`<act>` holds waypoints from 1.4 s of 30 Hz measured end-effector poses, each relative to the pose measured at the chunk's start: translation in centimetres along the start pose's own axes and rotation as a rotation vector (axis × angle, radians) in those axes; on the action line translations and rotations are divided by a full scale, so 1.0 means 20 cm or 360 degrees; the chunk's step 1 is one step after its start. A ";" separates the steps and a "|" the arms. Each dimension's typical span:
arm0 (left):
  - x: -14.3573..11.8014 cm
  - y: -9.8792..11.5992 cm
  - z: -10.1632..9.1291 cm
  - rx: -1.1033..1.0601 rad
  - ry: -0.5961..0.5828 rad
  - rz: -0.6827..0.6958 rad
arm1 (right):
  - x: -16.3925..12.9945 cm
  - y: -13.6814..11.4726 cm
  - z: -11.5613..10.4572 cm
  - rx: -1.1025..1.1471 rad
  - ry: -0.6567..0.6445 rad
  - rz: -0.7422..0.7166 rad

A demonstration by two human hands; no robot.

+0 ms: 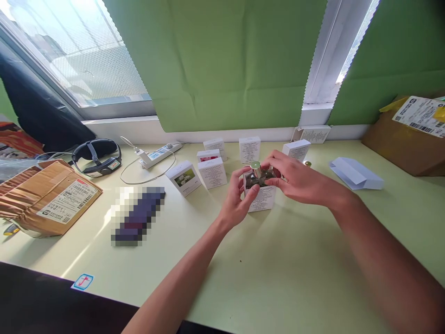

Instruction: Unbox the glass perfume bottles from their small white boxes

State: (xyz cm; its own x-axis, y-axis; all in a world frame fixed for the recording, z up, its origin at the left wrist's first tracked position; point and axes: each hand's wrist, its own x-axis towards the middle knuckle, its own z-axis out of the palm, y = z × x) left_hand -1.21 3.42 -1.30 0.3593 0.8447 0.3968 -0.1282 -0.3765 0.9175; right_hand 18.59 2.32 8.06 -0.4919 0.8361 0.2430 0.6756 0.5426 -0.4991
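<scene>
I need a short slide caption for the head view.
Both hands hold an open white box containing a bottle.

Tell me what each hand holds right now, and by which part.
The left hand steadies the open white box by its left side. The right hand has its grip at the box's top, on the bottle with a metallic cap.

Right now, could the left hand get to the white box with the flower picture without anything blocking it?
Probably yes. The left hand is on the open box, and the flower-picture box stands to its left with bare table between them. Its fingers would have to release the open box first.
</scene>
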 end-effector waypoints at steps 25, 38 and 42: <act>0.01 0.05 0.01 0.0223 -0.0042 0.0092 | 0.02 -0.16 0.06 -0.0305 0.0270 0.0224; 0.01 0.05 0.00 0.0035 -0.0020 -0.0016 | 0.00 -0.04 -0.04 0.0256 0.0113 0.0216; 0.01 0.08 -0.01 -0.0046 0.0021 -0.0168 | -0.03 0.03 -0.10 0.0344 0.0041 0.0468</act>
State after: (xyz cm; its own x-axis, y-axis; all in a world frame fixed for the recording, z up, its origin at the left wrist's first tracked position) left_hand -1.55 3.06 0.15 0.3601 0.8840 0.2982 -0.1170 -0.2743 0.9545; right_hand 20.36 2.38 9.30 -0.2778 0.9571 0.0824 0.6529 0.2510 -0.7146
